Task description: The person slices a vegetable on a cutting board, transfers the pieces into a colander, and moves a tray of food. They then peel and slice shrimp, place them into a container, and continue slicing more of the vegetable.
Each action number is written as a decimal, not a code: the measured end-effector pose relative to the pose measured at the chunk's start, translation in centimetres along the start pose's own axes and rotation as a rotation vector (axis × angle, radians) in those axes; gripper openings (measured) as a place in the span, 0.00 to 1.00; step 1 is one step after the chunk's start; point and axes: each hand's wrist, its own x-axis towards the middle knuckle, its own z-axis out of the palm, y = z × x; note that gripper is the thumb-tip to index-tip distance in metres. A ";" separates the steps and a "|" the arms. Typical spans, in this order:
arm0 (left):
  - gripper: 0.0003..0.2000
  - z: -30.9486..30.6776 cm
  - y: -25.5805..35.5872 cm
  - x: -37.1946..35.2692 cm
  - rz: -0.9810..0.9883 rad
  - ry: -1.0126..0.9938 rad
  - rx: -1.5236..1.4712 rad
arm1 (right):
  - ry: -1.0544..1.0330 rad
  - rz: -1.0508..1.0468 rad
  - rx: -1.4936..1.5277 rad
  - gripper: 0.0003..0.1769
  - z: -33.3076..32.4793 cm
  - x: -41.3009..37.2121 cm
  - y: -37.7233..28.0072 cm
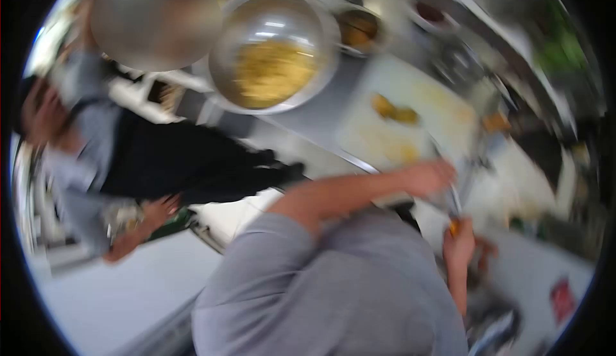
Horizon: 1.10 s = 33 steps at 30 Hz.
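My right hand (458, 245) is closed round the orange handle of a knife (456, 203), whose thin metal blade points up toward my other hand. My left hand (431, 177) reaches across by the lower right edge of the white cutting board (359, 128), beside the blade. Its fingers look curled, but blur hides what they hold. Yellow-brown pieces of food (394, 110) lie on the board, with yellowish smears around them.
A large steel bowl (327, 54) of chopped yellow food stands behind the board, beside a smaller container (359, 30). At left stands another person in a black apron (173, 157). A red package (563, 300) lies at lower right.
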 end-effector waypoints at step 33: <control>0.21 -4.9 -4.8 6.9 -0.009 -0.358 0.156 | 0.142 0.321 0.501 0.19 1.6 -4.3 3.7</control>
